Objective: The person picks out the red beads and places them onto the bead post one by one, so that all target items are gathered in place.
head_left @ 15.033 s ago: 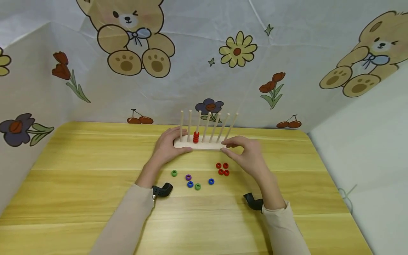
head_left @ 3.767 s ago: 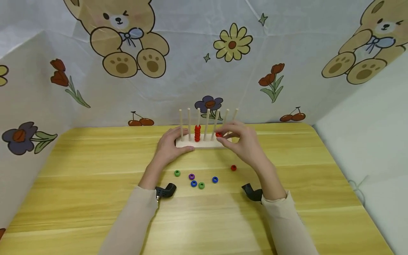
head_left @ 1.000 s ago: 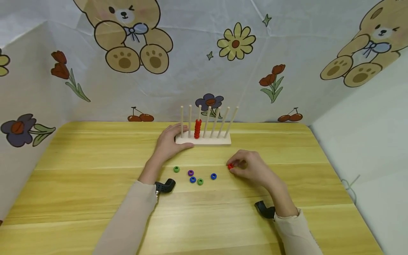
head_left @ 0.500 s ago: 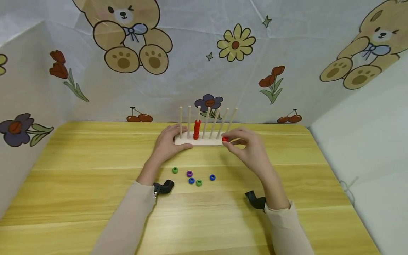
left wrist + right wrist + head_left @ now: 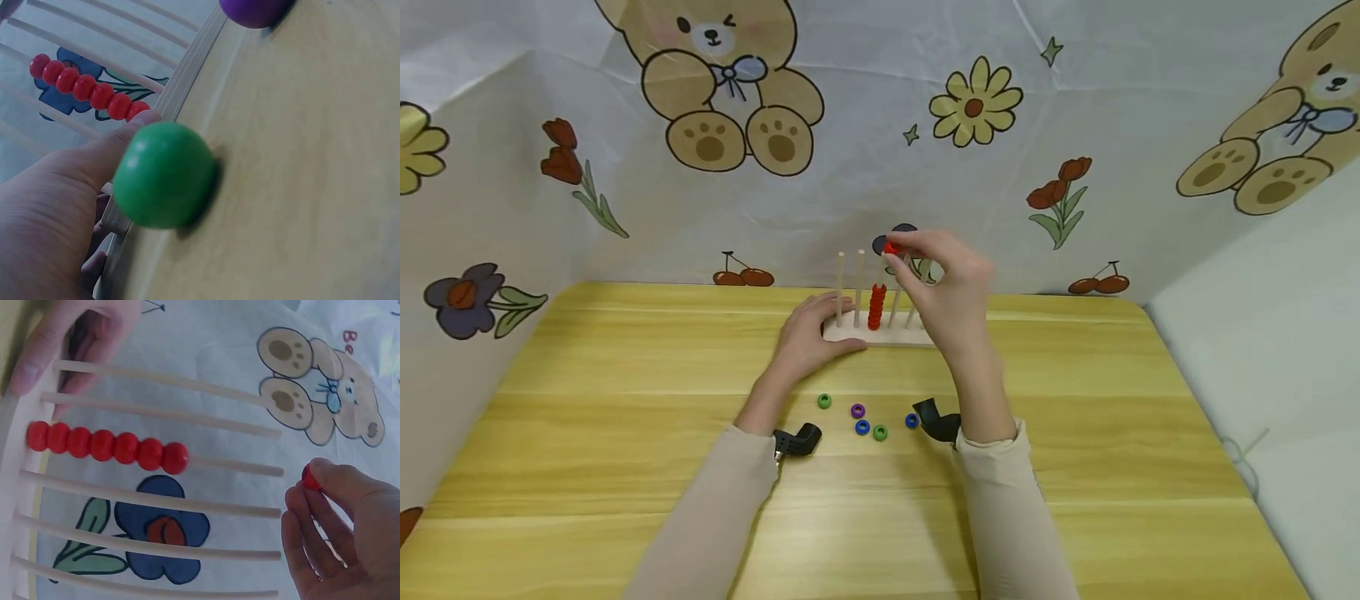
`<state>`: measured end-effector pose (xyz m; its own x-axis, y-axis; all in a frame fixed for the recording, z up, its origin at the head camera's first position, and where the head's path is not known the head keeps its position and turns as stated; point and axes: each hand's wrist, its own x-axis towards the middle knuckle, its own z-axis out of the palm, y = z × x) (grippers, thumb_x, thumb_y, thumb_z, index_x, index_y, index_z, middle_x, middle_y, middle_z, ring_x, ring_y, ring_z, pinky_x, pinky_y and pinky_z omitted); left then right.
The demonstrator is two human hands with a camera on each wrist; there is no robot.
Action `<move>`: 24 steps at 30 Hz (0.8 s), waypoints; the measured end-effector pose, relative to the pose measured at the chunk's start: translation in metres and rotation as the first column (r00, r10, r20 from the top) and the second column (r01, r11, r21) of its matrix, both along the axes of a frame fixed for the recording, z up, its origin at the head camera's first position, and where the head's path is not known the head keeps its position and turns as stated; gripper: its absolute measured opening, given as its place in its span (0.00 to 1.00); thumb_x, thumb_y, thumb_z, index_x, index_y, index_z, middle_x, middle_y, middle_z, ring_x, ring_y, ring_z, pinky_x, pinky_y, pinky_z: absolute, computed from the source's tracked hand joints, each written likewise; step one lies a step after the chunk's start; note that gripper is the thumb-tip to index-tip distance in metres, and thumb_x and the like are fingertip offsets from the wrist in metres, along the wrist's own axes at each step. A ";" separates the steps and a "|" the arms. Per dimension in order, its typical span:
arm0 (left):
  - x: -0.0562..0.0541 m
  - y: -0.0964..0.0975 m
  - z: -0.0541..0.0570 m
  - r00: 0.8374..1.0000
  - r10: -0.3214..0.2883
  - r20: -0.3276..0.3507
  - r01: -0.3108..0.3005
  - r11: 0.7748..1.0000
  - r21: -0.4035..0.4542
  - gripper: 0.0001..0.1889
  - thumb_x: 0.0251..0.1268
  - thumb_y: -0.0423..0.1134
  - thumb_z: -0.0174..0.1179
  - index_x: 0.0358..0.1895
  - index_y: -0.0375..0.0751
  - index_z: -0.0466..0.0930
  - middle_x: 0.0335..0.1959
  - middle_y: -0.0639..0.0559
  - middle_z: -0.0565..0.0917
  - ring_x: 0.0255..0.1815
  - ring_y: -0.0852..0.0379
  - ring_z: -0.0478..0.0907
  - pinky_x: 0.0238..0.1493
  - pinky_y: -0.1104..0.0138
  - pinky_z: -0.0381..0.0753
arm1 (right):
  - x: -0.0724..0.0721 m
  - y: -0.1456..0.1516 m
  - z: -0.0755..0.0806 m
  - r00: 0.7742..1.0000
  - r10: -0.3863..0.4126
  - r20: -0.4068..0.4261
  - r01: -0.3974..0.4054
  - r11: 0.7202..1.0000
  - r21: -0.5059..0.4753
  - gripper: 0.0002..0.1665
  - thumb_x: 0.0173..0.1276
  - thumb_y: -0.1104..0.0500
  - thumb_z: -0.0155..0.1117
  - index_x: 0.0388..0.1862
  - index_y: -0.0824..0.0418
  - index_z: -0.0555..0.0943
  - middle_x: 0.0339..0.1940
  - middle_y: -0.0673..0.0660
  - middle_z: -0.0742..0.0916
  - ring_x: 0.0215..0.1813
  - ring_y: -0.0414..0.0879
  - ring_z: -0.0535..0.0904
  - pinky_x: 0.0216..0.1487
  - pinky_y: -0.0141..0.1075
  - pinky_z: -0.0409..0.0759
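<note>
A wooden peg rack (image 5: pixel 895 336) stands near the back of the table, several thin upright pegs along its base. My left hand (image 5: pixel 805 337) grips the rack's left end, thumb along the front edge. Several red beads (image 5: pixel 102 445) are stacked on the third peg from the left, whose upper part is bare. With thumb and fingertips my right hand (image 5: pixel 951 292) pinches one more red bead (image 5: pixel 309 477) just off that peg's tip. In the head view this hand and forearm hide the rack's right end.
Loose beads lie in front of the rack: a green bead (image 5: pixel 824 401), a purple bead (image 5: pixel 857 411), a blue bead (image 5: pixel 862 427), another green bead (image 5: pixel 880 432) and another blue bead (image 5: pixel 912 421). A printed cloth (image 5: pixel 865 192) hangs close behind the rack.
The red stack has grown as loose red beads left the table. My right hand picked up the last one and lifted it up and left to the third peg's top. My left hand stays.
</note>
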<state>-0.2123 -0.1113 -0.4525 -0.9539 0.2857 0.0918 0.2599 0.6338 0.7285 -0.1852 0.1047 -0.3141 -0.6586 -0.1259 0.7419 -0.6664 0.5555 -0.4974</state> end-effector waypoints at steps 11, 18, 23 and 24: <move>-0.005 0.002 -0.002 1.000 -0.002 -0.011 0.002 1.000 0.004 0.39 0.56 0.60 0.79 0.70 0.51 0.81 0.80 0.50 0.72 0.84 0.44 0.60 0.88 0.49 0.52 | -0.007 -0.004 -0.007 0.999 -0.036 -0.001 0.036 0.996 0.080 0.14 0.69 0.62 0.76 0.53 0.61 0.91 0.46 0.57 0.93 0.48 0.50 0.89 0.52 0.43 0.88; -0.003 0.001 -0.004 1.000 0.004 -0.002 -0.004 1.000 0.003 0.38 0.56 0.60 0.79 0.70 0.51 0.81 0.80 0.49 0.71 0.85 0.42 0.58 0.88 0.46 0.53 | -0.008 -0.005 -0.011 0.999 -0.035 0.008 0.034 0.995 0.092 0.13 0.70 0.62 0.75 0.53 0.60 0.91 0.47 0.57 0.93 0.48 0.50 0.87 0.52 0.42 0.88; -0.002 0.001 -0.004 1.000 0.004 -0.004 -0.004 1.000 0.003 0.38 0.55 0.60 0.79 0.70 0.51 0.81 0.80 0.50 0.72 0.85 0.43 0.59 0.88 0.46 0.53 | -0.009 -0.007 -0.014 0.999 -0.049 0.019 0.047 0.993 0.106 0.13 0.71 0.61 0.74 0.53 0.60 0.91 0.47 0.56 0.93 0.48 0.51 0.85 0.52 0.42 0.87; -0.002 0.001 -0.004 1.000 0.002 -0.005 -0.002 1.000 0.004 0.39 0.55 0.59 0.79 0.70 0.51 0.81 0.80 0.49 0.72 0.85 0.43 0.59 0.88 0.47 0.53 | -0.009 -0.007 -0.015 0.998 -0.053 0.025 0.050 0.993 0.111 0.13 0.71 0.61 0.74 0.53 0.60 0.91 0.47 0.56 0.93 0.49 0.52 0.85 0.52 0.42 0.86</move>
